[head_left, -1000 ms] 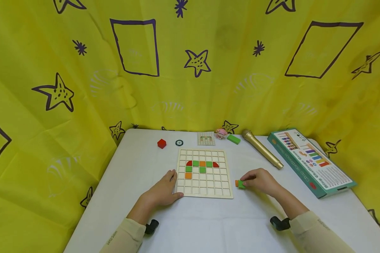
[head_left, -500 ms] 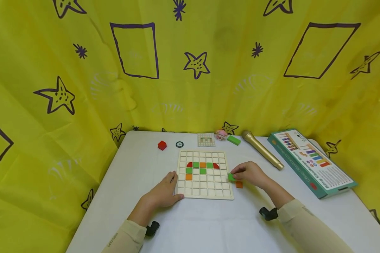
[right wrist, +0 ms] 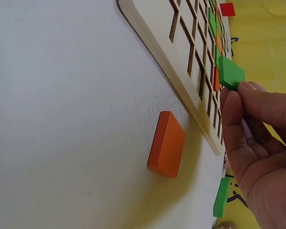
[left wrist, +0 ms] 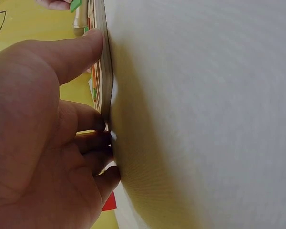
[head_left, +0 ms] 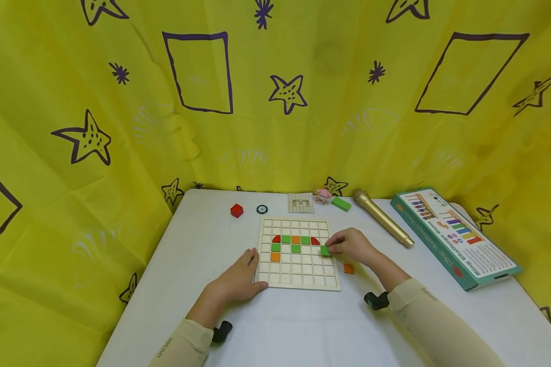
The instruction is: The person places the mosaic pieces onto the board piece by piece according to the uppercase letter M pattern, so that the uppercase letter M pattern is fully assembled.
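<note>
A wooden grid board (head_left: 298,275) lies on the table, with green and orange square tiles and two red quarter-round tiles set in its cells. My left hand (head_left: 240,275) rests against the board's left side, its thumb at the near-left corner; in the left wrist view the thumb (left wrist: 81,55) touches the board's edge. Between thumb and fingers, my right hand (head_left: 351,245) pinches a green square tile (right wrist: 230,72) over the board's right columns, close to the right red tile. An orange square tile (right wrist: 168,145) lies on the table just right of the board.
Behind the board are a red block (head_left: 236,210), a round dark token (head_left: 261,209), a small pattern card (head_left: 300,203), a pink figure (head_left: 323,195) and a green block (head_left: 341,204). A gold microphone (head_left: 383,219) and a game box (head_left: 456,239) lie at the right.
My right hand has lifted the green tile off the spot by the orange tile and carried it left and away from me, over the board. The left hand has stayed put.
</note>
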The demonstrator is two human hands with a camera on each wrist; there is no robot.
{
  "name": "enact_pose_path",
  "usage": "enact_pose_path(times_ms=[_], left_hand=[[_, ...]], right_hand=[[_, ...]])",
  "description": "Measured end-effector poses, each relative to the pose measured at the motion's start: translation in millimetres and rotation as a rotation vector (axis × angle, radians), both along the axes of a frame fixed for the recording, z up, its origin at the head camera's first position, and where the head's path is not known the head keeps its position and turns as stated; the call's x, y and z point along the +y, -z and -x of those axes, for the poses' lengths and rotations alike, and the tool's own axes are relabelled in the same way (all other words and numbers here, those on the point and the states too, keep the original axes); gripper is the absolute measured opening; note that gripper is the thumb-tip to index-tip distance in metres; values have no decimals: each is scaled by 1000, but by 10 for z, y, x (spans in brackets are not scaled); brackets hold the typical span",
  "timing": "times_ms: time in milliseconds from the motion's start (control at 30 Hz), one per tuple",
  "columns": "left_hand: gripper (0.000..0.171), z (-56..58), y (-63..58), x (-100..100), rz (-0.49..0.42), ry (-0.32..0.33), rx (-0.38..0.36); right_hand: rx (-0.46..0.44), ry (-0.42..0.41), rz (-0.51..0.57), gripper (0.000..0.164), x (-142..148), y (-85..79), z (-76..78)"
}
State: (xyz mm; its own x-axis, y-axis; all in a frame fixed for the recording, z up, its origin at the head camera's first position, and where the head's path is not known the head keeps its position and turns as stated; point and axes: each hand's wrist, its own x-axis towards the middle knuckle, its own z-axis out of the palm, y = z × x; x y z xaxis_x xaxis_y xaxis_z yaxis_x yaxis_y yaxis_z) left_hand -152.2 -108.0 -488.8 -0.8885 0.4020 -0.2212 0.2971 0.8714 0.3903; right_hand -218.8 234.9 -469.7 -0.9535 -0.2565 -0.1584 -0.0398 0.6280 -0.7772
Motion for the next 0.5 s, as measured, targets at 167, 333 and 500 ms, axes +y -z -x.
enact_pose_path(times_ms=[167,333,500], left_hand=[[92,9,8,1,5,2,-1],[92,6,5,2,8,3,-3],[91,6,4,7,13,2,-5]], right_hand=[[-17,-1,4,8,-65,-4,53],[-17,-10,6,7,-113,37,104],[-19,-10,5,7,-142,74,150]])
